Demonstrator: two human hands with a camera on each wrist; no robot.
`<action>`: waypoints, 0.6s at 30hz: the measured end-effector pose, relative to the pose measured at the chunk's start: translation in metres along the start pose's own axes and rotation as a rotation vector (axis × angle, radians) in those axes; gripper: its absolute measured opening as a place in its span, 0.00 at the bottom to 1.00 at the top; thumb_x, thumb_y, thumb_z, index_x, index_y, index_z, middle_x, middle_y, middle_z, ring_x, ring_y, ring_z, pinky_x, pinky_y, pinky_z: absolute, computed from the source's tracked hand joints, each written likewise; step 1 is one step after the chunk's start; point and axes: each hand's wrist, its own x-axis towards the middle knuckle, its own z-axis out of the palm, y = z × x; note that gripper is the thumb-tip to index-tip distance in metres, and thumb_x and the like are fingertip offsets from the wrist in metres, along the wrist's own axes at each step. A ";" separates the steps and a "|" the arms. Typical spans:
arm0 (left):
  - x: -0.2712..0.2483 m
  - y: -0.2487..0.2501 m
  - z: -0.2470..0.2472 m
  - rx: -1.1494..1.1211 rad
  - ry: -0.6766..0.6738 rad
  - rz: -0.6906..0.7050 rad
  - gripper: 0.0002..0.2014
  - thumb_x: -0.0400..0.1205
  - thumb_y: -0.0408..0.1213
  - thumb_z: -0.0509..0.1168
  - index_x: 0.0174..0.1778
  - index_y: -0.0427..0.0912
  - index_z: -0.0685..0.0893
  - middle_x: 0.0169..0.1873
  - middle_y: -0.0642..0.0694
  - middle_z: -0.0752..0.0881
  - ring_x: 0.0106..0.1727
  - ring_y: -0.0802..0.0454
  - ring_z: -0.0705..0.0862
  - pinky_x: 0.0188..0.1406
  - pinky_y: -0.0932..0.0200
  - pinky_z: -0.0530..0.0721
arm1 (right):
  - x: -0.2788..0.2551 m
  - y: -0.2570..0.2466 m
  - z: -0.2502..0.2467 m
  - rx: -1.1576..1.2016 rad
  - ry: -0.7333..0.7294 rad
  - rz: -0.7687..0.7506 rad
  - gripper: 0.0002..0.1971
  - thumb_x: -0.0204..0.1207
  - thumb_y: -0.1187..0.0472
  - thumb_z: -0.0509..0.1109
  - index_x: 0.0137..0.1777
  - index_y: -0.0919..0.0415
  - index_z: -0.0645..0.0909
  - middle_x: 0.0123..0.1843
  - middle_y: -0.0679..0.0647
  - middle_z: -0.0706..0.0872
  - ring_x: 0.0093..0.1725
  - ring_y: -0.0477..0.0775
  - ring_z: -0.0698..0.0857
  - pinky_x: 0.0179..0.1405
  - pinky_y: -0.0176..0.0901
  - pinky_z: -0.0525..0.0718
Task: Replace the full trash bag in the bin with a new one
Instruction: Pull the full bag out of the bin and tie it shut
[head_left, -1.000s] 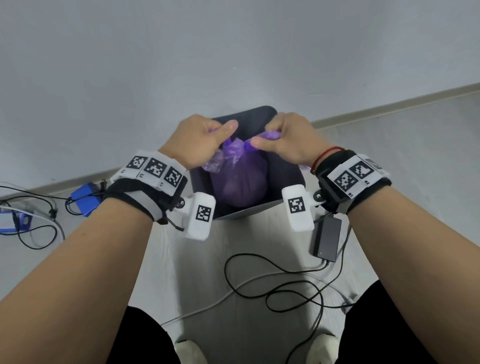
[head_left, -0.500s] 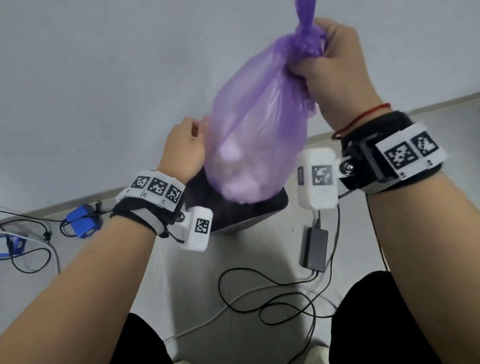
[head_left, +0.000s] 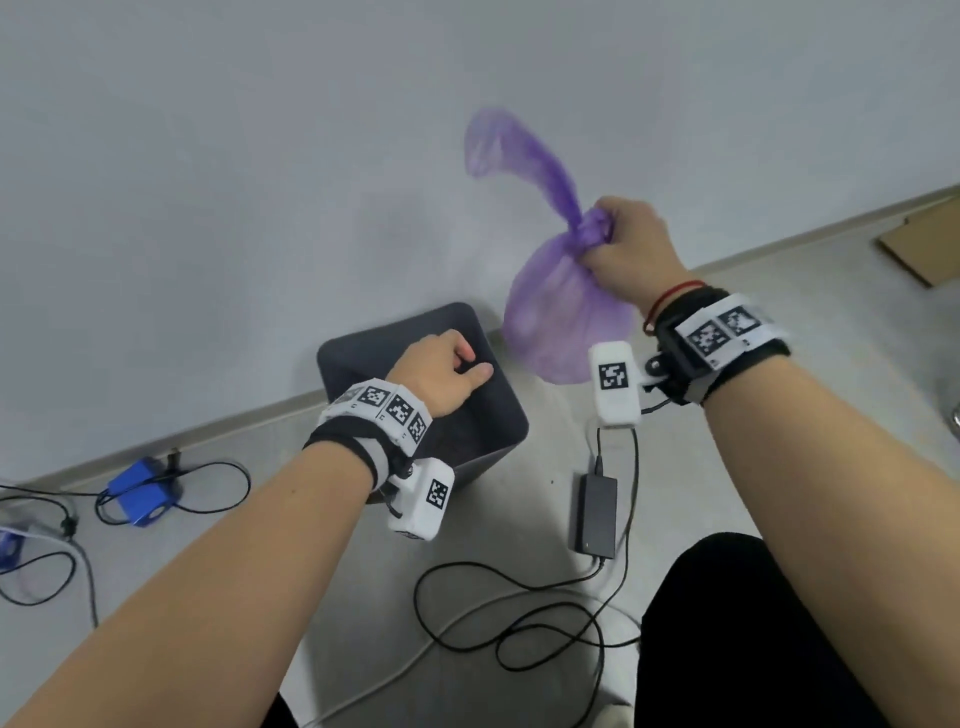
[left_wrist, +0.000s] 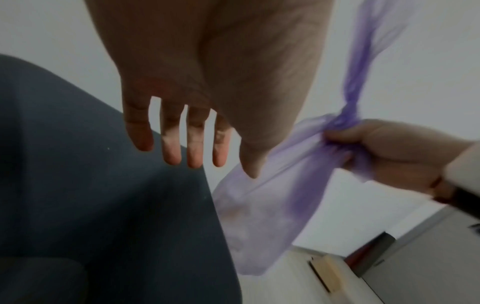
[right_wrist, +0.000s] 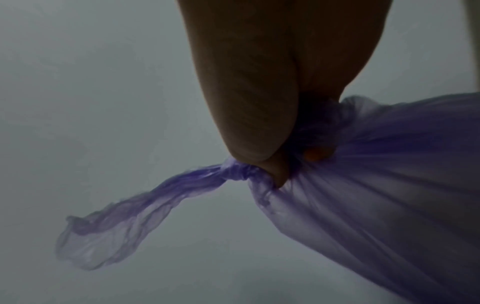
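Note:
The full purple trash bag (head_left: 561, 322) hangs in the air to the right of the dark grey bin (head_left: 358, 353), clear of it. My right hand (head_left: 623, 249) grips its twisted neck, and the loose top (head_left: 514, 150) flaps upward. The right wrist view shows the fist (right_wrist: 259, 123) bunched round the neck of the bag (right_wrist: 389, 185). My left hand (head_left: 447, 369) hovers over the bin's opening and holds nothing. In the left wrist view its fingers (left_wrist: 171, 148) are spread and nearly straight above the bin wall (left_wrist: 78, 164), with the bag (left_wrist: 272, 205) and right hand (left_wrist: 376, 148) beyond.
The bin stands against a grey wall. A black power adapter (head_left: 597, 512) with looping cables lies on the floor right of the bin. A blue device (head_left: 140, 491) with wires sits at the left. Flat cardboard (head_left: 930, 249) lies by the wall at far right.
My right hand lifted the tied bag out of the bin, then swung it down to the right. My left hand let go of the bag and now hovers over the bin.

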 end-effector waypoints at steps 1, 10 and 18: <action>0.000 0.004 0.006 0.009 -0.034 0.006 0.21 0.79 0.58 0.68 0.61 0.48 0.82 0.54 0.50 0.85 0.58 0.49 0.84 0.62 0.53 0.81 | -0.004 0.015 0.012 -0.029 -0.032 0.032 0.05 0.73 0.65 0.67 0.37 0.64 0.79 0.31 0.52 0.78 0.38 0.54 0.77 0.37 0.40 0.70; 0.007 -0.002 0.062 0.130 -0.235 0.023 0.29 0.69 0.61 0.75 0.62 0.53 0.79 0.57 0.51 0.82 0.56 0.50 0.83 0.59 0.46 0.84 | -0.015 0.095 0.090 -0.106 -0.281 0.164 0.06 0.72 0.66 0.73 0.41 0.63 0.77 0.37 0.60 0.80 0.38 0.57 0.77 0.37 0.43 0.69; -0.053 -0.021 0.000 0.002 -0.160 -0.043 0.11 0.77 0.52 0.72 0.50 0.52 0.85 0.47 0.53 0.86 0.49 0.54 0.86 0.57 0.51 0.85 | -0.063 0.068 0.035 -0.139 -0.450 0.417 0.27 0.74 0.52 0.76 0.70 0.64 0.80 0.69 0.60 0.84 0.68 0.61 0.82 0.64 0.44 0.75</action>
